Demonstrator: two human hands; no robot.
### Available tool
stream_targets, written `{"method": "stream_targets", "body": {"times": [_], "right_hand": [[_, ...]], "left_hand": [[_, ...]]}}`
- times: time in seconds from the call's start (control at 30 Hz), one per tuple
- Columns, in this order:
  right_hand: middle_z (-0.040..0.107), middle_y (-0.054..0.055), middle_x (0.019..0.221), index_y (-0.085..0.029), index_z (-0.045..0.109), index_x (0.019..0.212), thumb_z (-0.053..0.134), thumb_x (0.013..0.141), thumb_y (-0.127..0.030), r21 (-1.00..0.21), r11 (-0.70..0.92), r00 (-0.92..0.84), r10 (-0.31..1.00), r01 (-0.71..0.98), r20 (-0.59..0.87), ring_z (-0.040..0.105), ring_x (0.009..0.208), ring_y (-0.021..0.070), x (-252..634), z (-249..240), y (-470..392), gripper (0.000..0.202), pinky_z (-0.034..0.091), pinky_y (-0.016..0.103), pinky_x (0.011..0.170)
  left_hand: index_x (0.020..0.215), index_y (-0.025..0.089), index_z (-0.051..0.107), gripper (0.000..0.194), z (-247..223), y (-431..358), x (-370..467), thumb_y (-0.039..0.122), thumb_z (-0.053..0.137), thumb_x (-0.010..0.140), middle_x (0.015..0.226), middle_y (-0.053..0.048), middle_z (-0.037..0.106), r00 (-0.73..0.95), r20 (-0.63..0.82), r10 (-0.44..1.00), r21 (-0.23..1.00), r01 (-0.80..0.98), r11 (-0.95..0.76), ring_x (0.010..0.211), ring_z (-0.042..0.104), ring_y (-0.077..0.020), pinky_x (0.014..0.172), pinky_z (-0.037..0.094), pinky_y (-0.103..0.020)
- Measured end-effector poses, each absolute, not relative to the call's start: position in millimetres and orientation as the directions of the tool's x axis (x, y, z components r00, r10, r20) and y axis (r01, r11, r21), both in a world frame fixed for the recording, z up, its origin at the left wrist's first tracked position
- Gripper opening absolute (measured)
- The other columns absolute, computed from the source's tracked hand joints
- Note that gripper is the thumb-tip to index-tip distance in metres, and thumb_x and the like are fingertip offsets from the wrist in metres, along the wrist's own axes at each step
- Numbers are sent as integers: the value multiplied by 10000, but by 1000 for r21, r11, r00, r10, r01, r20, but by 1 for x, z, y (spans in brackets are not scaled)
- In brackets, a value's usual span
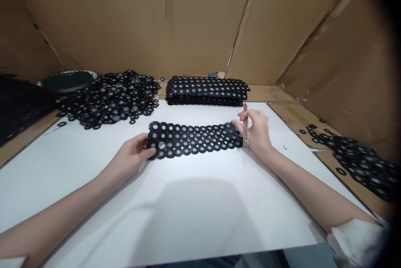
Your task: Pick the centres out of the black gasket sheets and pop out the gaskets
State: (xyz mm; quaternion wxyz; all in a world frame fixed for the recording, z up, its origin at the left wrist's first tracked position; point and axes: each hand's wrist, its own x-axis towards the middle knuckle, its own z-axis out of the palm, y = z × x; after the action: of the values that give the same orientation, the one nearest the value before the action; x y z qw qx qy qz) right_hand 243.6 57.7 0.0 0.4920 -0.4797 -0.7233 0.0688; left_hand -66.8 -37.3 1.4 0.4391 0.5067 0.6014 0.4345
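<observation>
A strip of black rings with pale round centres, joined in several rows, stretches between my hands just over the white table. Fingers and thumb of my left hand are closed on its left end, thumb on top. At the right end my right hand grips a narrow, pinkish, see-through piece with a pointed top, held upright. The right thumb or a fingertip touches the strip's corner there. What exactly the pinkish piece is, I cannot make out.
Behind the strip lies a stack of similar ring strips. A heap of loose black rings sits at the back left beside a shallow bowl. More loose rings lie right, on cardboard. Cardboard walls surround the white table.
</observation>
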Motion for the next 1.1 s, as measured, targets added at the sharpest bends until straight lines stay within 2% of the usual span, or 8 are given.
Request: {"method": "stream_targets", "body": {"times": [0.07,0.17,0.23,0.33,0.43,0.63,0.87,1.1], "right_hand": [[585,57,897,-221,486,723,635,692,-328,-539,614,-131,721,577,681,477,976,258,228,9,48,187,302,475,914],[581,60,937,-233,510,946,424,842,-365,-722,635,-350,766,275,540,541,884,196,185,25,32,189,407,370,812],[592,43,888,-223,548,916,374,857,-394,-825,546,-505,758,145,413,558,815,164,148,30,29,251,438,320,762],[600,22,763,-193,581,727,362,847,-376,-919,393,-589,747,18,308,573,755,141,100,24,34,310,454,283,727],[586,6,729,-187,543,685,412,795,-288,-940,334,-509,799,-69,321,571,733,126,75,8,43,199,451,262,703],[582,-47,632,-226,414,832,436,742,-250,-992,117,-446,887,-41,123,563,602,109,74,-11,46,95,439,257,635],[573,-55,660,-238,366,805,410,762,-275,-967,254,-518,831,32,201,537,630,118,70,-20,47,72,397,263,636],[453,-65,609,-232,374,765,400,743,-259,-926,337,-466,855,170,226,453,571,119,65,-18,46,43,346,249,561]], "left_hand": [[1006,206,545,379,3,-36,-67,225,630,638,960,-56,624,-89,-89,992,965,241,108,874,591,-196,769,457,-310],[1117,255,473,551,8,-35,-68,218,654,598,879,-30,628,-53,-106,993,969,218,115,793,609,-189,706,473,-311],[1124,259,458,580,10,-32,-69,236,670,584,809,-12,624,-37,-124,992,969,213,129,727,610,-178,644,477,-291],[1018,224,515,402,10,-22,-73,318,635,646,632,35,556,-64,-90,994,955,277,104,478,512,-104,458,396,-216],[778,170,550,219,5,-11,-78,373,575,702,541,50,475,-141,-18,990,943,326,64,379,364,-54,381,277,-195],[658,162,505,221,2,-1,-82,366,590,675,520,52,458,-205,-56,977,936,330,123,411,351,-61,405,254,-208],[665,156,539,220,-4,-6,-76,373,574,676,587,21,538,-252,-32,967,951,291,108,534,467,-110,513,334,-232],[734,175,570,206,-2,-20,-69,366,495,745,658,6,583,-223,101,970,845,534,35,626,516,-149,580,364,-248]]}}
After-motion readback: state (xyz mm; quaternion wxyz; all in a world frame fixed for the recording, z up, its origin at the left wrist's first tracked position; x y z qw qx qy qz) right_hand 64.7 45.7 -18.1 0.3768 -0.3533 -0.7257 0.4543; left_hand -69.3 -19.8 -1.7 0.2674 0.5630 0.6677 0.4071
